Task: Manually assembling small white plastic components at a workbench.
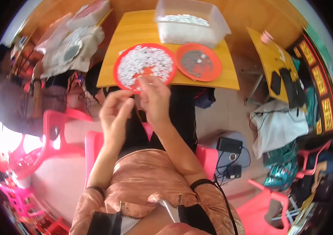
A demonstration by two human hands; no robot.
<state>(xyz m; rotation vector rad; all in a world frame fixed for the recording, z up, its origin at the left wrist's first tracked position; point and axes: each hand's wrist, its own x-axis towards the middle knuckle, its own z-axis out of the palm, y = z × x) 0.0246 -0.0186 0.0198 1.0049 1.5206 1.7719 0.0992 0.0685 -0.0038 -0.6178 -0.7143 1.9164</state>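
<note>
Just in front of the table's near edge, my two hands are close together. My right hand (156, 101) is closed in a pinch over the near rim of a red plate (116, 74); whatever its fingertips hold is too small to make out. My left hand (113, 111) is beside it, thumb and forefinger drawn near each other, and any thing between them cannot be made out. Many small white pieces (145, 58) cover the red plate, with a bare red patch near my right fingertips. An orange-red plate (216, 70) to its right holds small grey, metal-looking pieces (195, 62).
A translucent plastic bin (190, 33) of white pieces stands at the back of the yellow table (129, 27). At left, another person (25, 94) sits by a cloth-covered surface (88, 39). Pink chairs (51, 133) stand around. A second yellow table (268, 58) holds dark objects at right.
</note>
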